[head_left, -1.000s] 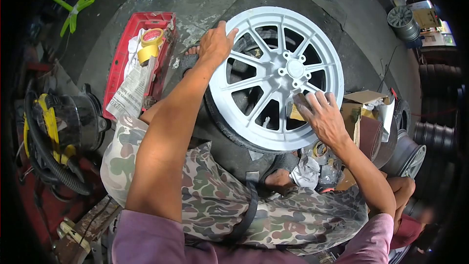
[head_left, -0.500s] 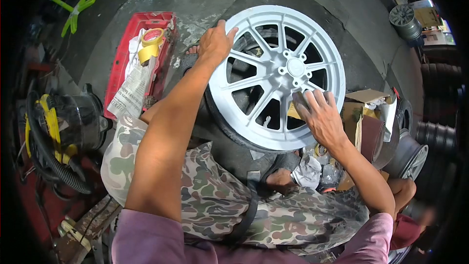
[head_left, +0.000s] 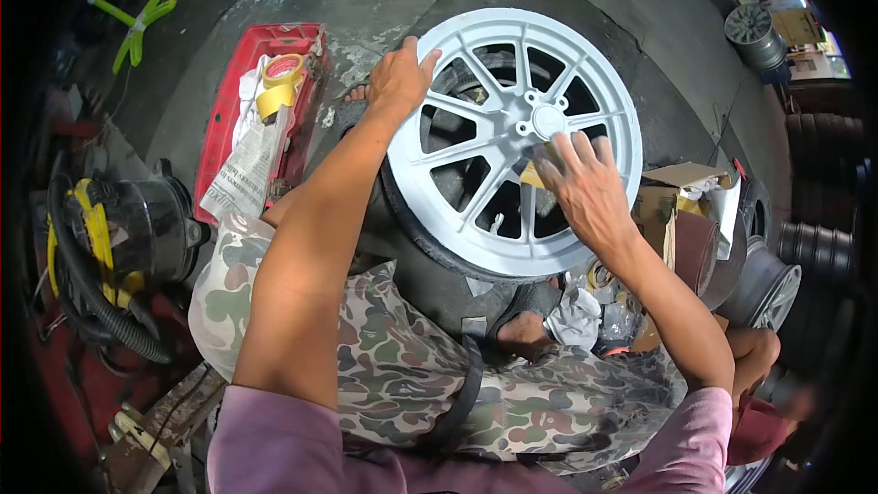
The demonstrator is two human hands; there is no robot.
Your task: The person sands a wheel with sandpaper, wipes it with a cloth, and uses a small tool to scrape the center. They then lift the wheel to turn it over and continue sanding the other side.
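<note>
A pale grey multi-spoke wheel rim (head_left: 548,121) lies face up, tilted, on top of a black tyre or ring (head_left: 413,236) that shows below its lower left edge. My left hand (head_left: 401,79) grips the rim's upper left edge, thumb on the face. Over the lower spokes near the hub, my right hand (head_left: 587,185) is bent with its fingertips pressed down. From under those fingers sticks out a yellow piece of sandpaper (head_left: 531,175); the rest of it is hidden. The fingertips are dusted grey.
To the left stands a red toolbox (head_left: 212,119) with masking tape (head_left: 283,69) and newspaper (head_left: 240,169). A vacuum cleaner (head_left: 137,229) is farther left. At right are a cardboard box (head_left: 660,206), a brown sandpaper roll (head_left: 692,256) and another wheel (head_left: 774,288). Another person's knee (head_left: 754,352) shows lower right.
My right hand has slid up and to the left across the spokes with the sandpaper, closer to the hub. My left hand keeps its hold on the rim's edge.
</note>
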